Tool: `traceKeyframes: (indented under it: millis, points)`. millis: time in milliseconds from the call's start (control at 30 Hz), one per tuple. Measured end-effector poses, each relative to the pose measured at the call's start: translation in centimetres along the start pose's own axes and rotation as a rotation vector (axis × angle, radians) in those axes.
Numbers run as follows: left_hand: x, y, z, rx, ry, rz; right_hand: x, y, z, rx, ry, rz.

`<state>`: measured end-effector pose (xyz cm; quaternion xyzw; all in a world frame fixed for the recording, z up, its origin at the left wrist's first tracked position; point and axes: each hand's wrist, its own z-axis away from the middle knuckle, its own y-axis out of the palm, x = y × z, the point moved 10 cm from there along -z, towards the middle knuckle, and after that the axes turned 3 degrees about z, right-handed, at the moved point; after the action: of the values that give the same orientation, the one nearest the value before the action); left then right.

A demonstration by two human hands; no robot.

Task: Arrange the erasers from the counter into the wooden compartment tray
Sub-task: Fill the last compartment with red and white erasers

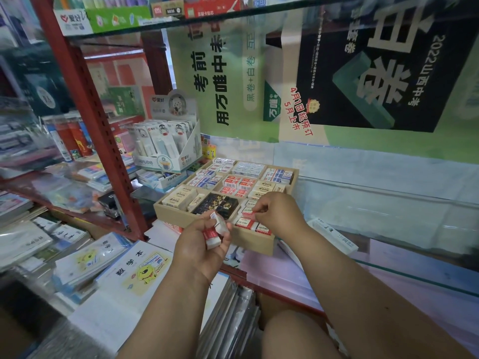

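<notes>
Two hands | left hand [199, 244] grips erasers [215, 233] | right hand [277, 213] pinches one eraser [249, 215]

The glass counter [388, 203] carries a wooden tray [181, 216] at its left end, near the front edge, its compartments filled with erasers. Just behind the tray, by the red shelf post [103, 141], stands a white display box [168, 154] of packaged stationery. A long white box [334, 235] lies flat to the right of the tray, near the front edge.
</notes>
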<state>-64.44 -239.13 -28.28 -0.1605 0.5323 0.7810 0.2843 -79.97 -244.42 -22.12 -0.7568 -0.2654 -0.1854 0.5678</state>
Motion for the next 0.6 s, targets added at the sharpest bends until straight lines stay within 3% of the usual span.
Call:
traceKeyframes:
  millis: [367, 467, 600]
  points:
    - [0.0, -0.7, -0.2, -0.023, 0.038, -0.044, -0.3, 0.8, -0.7, -0.027, -0.020, 0.058]
    - [-0.4, -0.6, -0.2, -0.008, 0.085, -0.135, 0.8, -0.7, 0.3, -0.068, -0.031, -0.179]
    - [-0.7, 0.0, -0.2, -0.007, 0.162, -0.178, 3.6, 0.2, 3.0, 0.127, -0.104, -0.478]
